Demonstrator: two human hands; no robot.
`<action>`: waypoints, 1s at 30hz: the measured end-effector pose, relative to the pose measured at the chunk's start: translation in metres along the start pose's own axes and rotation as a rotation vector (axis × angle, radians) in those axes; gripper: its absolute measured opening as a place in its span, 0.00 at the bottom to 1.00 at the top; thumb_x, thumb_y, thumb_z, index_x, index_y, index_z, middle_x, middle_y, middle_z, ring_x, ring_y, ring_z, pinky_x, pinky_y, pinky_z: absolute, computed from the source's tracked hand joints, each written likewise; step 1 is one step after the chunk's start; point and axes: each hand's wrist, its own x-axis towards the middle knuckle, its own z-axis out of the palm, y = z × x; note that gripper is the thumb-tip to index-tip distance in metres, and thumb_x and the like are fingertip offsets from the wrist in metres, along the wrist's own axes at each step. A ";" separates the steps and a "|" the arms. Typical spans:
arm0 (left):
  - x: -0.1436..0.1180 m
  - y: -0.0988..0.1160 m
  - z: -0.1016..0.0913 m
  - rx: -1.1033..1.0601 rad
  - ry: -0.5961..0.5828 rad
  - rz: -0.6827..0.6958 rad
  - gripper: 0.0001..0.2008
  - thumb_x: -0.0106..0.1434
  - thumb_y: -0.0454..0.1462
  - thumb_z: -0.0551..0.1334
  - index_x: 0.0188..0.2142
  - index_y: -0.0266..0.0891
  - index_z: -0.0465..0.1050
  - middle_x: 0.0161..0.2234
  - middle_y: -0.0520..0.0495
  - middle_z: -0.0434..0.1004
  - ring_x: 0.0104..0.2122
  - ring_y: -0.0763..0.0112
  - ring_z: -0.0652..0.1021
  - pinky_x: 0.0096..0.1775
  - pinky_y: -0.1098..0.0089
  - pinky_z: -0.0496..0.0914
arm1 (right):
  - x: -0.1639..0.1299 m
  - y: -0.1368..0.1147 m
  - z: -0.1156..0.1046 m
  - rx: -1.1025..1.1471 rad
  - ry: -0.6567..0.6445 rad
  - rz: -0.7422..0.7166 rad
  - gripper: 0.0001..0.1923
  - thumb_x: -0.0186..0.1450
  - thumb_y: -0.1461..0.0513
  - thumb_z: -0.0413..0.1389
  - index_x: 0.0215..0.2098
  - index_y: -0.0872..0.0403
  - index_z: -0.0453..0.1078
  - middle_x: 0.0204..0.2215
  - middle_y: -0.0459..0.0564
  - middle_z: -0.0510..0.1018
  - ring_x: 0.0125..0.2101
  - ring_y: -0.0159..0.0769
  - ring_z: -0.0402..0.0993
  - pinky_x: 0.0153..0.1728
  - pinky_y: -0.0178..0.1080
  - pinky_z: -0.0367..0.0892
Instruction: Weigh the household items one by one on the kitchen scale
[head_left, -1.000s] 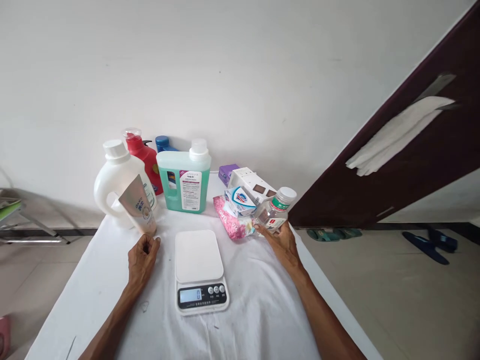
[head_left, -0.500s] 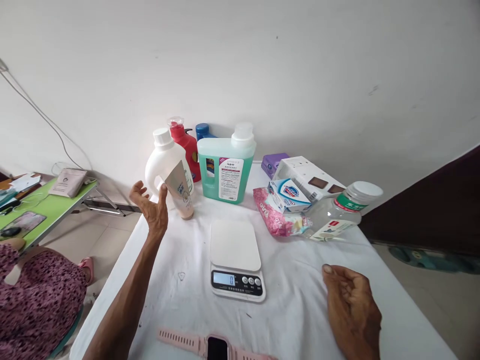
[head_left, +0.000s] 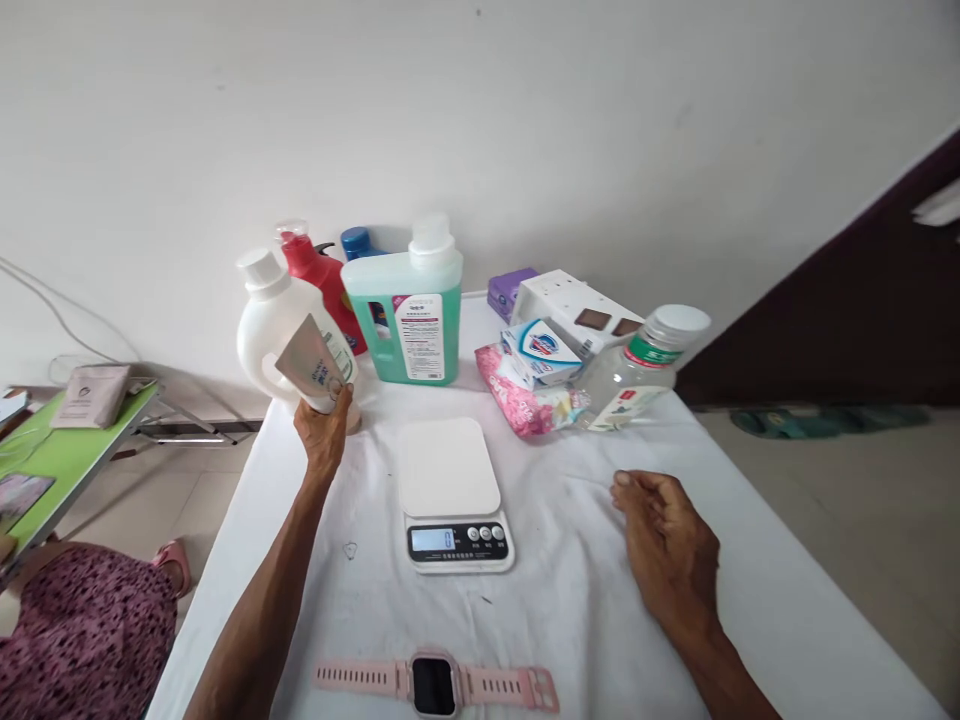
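My left hand (head_left: 324,430) is closed round a beige squeeze tube (head_left: 309,358). The tube tilts to the left in front of a white jug-shaped bottle (head_left: 259,320). To the right of that hand lies a white digital kitchen scale (head_left: 448,468), its plate bare and its display lit. My right hand (head_left: 667,545) is over the cloth, right of the scale, with fingers curled in and nothing visible in them. A clear bottle with a white cap (head_left: 626,375) leans beyond it on a pink packet (head_left: 521,395).
A green liquid jug (head_left: 409,330), red bottle (head_left: 322,280) and blue-capped bottle (head_left: 360,240) stand at the back. A soap box (head_left: 541,350), white box (head_left: 574,305) and purple pack (head_left: 508,290) are piled right. A pink-strapped watch (head_left: 433,683) lies in front. A person's patterned clothing (head_left: 90,630) shows left.
My left hand, open beside the squeeze tube before, has closed round it, and the tube now tilts further left. My right hand's fingers have drawn closer together. The view has shifted right.
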 end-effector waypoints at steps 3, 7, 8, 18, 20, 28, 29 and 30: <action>-0.002 0.000 0.004 -0.137 -0.007 -0.038 0.20 0.53 0.46 0.74 0.39 0.33 0.81 0.37 0.41 0.84 0.37 0.60 0.82 0.42 0.62 0.77 | 0.001 0.002 0.001 0.036 -0.002 -0.046 0.24 0.66 0.39 0.54 0.40 0.49 0.71 0.34 0.52 0.82 0.37 0.49 0.79 0.41 0.48 0.72; -0.011 0.018 -0.002 -0.224 -0.052 -0.001 0.19 0.53 0.46 0.76 0.39 0.34 0.82 0.39 0.42 0.85 0.39 0.61 0.83 0.44 0.63 0.78 | 0.002 0.000 0.001 0.045 -0.007 -0.089 0.22 0.67 0.40 0.54 0.39 0.49 0.70 0.34 0.52 0.81 0.36 0.47 0.78 0.40 0.47 0.70; -0.015 0.025 -0.003 -0.236 -0.085 0.017 0.19 0.53 0.45 0.77 0.39 0.34 0.83 0.39 0.42 0.85 0.39 0.61 0.83 0.43 0.64 0.78 | 0.002 -0.001 0.000 0.046 -0.008 -0.090 0.22 0.67 0.40 0.54 0.38 0.49 0.70 0.34 0.52 0.81 0.36 0.47 0.78 0.40 0.47 0.70; -0.082 0.076 0.028 -0.338 -0.570 0.059 0.13 0.57 0.43 0.76 0.36 0.37 0.82 0.38 0.42 0.85 0.40 0.58 0.84 0.43 0.60 0.81 | 0.000 -0.006 -0.001 0.033 -0.004 -0.085 0.20 0.67 0.42 0.54 0.38 0.50 0.70 0.31 0.50 0.79 0.31 0.43 0.74 0.37 0.44 0.69; -0.089 0.078 0.030 -0.286 -0.583 0.064 0.13 0.57 0.43 0.76 0.36 0.37 0.83 0.37 0.42 0.85 0.39 0.58 0.84 0.41 0.61 0.80 | 0.000 -0.007 -0.002 0.036 -0.005 -0.099 0.20 0.67 0.43 0.54 0.38 0.50 0.70 0.30 0.49 0.79 0.31 0.42 0.74 0.37 0.44 0.69; -0.094 0.077 0.031 -0.174 -0.629 0.118 0.15 0.53 0.45 0.77 0.32 0.36 0.81 0.31 0.44 0.83 0.32 0.63 0.81 0.33 0.64 0.77 | -0.001 -0.008 -0.001 0.004 0.007 -0.116 0.17 0.67 0.45 0.54 0.37 0.48 0.69 0.30 0.48 0.79 0.30 0.42 0.73 0.36 0.43 0.70; -0.094 0.076 0.031 -0.179 -0.637 0.123 0.16 0.54 0.46 0.77 0.31 0.36 0.80 0.30 0.45 0.82 0.31 0.63 0.80 0.33 0.64 0.77 | -0.001 -0.008 -0.001 0.000 0.007 -0.111 0.16 0.67 0.45 0.54 0.37 0.48 0.69 0.30 0.49 0.79 0.30 0.42 0.74 0.37 0.43 0.70; -0.093 0.075 0.029 -0.178 -0.654 0.124 0.16 0.54 0.46 0.77 0.30 0.37 0.79 0.28 0.45 0.81 0.30 0.64 0.79 0.32 0.64 0.77 | -0.002 -0.007 0.000 -0.004 0.007 -0.107 0.16 0.67 0.45 0.55 0.37 0.48 0.69 0.31 0.49 0.79 0.31 0.42 0.74 0.37 0.44 0.70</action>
